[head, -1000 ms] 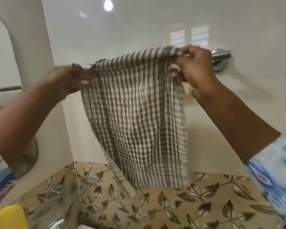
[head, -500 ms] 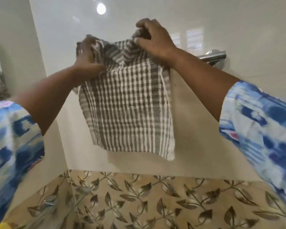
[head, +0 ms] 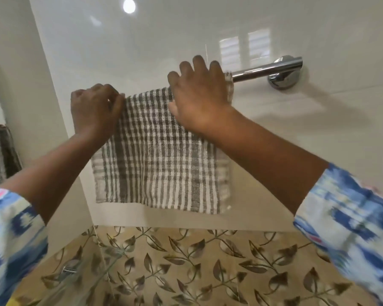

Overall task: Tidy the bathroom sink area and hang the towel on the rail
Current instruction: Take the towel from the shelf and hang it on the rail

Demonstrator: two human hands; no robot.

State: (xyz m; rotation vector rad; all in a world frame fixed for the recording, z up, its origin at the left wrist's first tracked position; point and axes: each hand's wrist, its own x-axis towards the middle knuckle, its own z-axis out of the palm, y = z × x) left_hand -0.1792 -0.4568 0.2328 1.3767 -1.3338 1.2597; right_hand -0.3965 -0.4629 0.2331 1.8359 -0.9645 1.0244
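Note:
A grey-and-white checked towel (head: 161,164) hangs folded over the chrome rail (head: 265,69) on the white tiled wall. Only the rail's right end and its round wall mount show; the rest lies under the towel and my hands. My left hand (head: 94,109) pinches the towel's upper left corner at the rail. My right hand (head: 199,96) lies flat on top of the towel's upper right part, fingers spread over the rail, thumb tucked against the cloth.
A band of tan tiles with a leaf pattern (head: 197,261) runs below the white wall. A glass shelf with a chrome fitting (head: 69,270) sits in the lower left corner. The mirror at the far left reflects a checked cloth (head: 0,155).
The towel was held spread in the air, then lifted to the rail; now it hangs over the rail. My right hand has moved right and flattened on top of it.

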